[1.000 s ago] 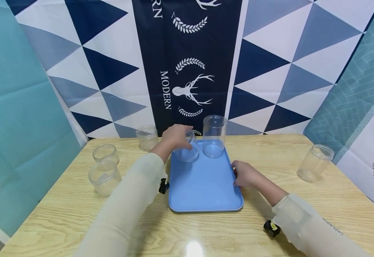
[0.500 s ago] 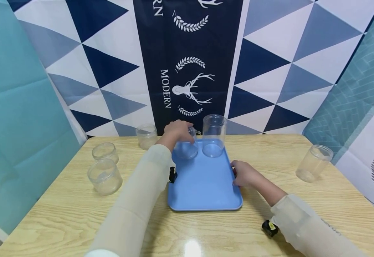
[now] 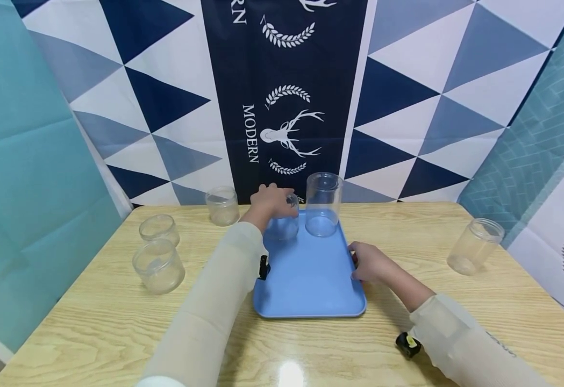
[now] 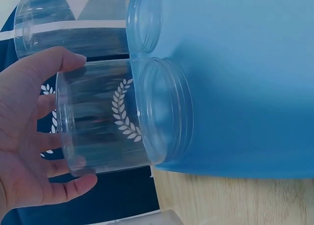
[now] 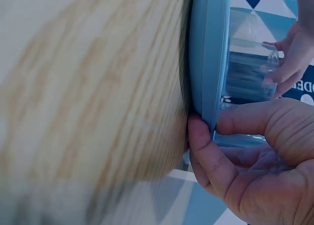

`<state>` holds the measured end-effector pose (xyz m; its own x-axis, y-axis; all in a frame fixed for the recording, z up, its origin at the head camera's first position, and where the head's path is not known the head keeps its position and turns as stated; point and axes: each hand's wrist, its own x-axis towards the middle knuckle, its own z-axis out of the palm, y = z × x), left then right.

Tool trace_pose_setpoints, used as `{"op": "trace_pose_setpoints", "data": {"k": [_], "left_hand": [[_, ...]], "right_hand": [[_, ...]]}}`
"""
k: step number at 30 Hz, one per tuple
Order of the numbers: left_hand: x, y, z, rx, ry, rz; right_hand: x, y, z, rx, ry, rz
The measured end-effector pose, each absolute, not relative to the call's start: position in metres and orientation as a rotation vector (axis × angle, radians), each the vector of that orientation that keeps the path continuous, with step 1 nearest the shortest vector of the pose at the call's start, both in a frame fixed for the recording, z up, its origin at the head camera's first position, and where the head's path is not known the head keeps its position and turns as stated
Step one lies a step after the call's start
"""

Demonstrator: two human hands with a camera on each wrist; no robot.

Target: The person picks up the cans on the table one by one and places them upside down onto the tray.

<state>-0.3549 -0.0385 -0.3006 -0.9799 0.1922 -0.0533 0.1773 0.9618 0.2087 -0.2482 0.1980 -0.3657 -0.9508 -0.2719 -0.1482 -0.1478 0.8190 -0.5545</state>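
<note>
A clear plastic jar (image 4: 103, 114) stands mouth down on the far left of the blue tray (image 3: 311, 279). My left hand (image 3: 271, 202) is round its upper end, fingers spread and loose, the thumb tip close to the wall; in the head view the hand covers part of the jar. Beside it, a taller clear jar (image 3: 323, 207) also stands mouth down on the tray. At the tray's right edge my right hand (image 3: 370, 262) pinches the rim between thumb and fingers, as the right wrist view shows.
On the left of the wooden table (image 3: 93, 322) stand a clear jar (image 3: 159, 267), another just behind (image 3: 159, 230), and a third clear jar (image 3: 222, 207) near the back. One more jar (image 3: 474, 247) stands far right. A patterned cloth (image 3: 282, 107) hangs behind.
The jar in the left hand, tilted a second ago, now stands upright on the tray. The left fingers have loosened and lifted slightly. The right hand stays at the rim.
</note>
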Motion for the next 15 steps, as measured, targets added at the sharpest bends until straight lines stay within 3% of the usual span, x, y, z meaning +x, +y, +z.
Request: {"op": "trace_pose_setpoints", "data": {"k": [15], "left_hand": [[-0.3491, -0.0423, -0.2979, 0.357, 3.056, 0.301]], "right_hand": [[-0.2466, 0.1996, -0.3671, -0.305, 2.802, -0.844]]}}
